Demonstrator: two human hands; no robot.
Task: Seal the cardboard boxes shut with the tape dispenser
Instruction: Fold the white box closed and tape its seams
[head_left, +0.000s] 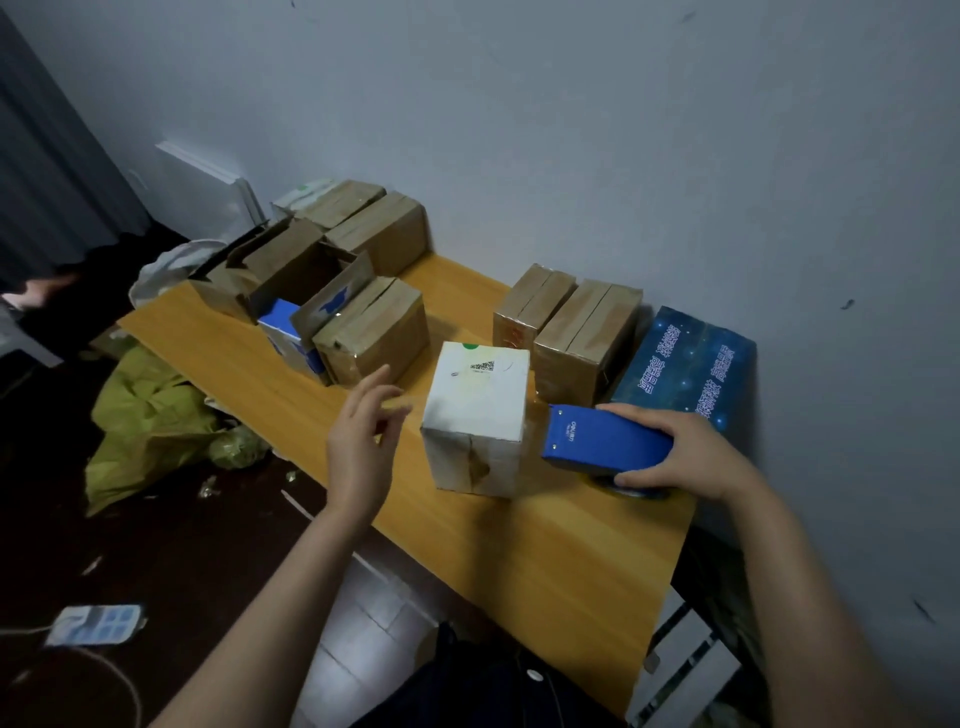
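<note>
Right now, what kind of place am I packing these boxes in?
Probably a room at home used as a makeshift packing spot: a small wooden table pushed against a bare wall, taped cardboard boxes stacked on it, and a power strip on the cluttered floor.

1. A white box (475, 421) stands upright near the front edge of the wooden table (545, 561); the right hand (691, 454) grips a blue tape dispenser (605, 441) just beside its right side.
2. The left hand (358, 447) hovers spread, left of the box, touching nothing.
3. Taped brown boxes (566, 332) line the wall edge; an open carton (291, 270) sits at the far left corner.
</note>
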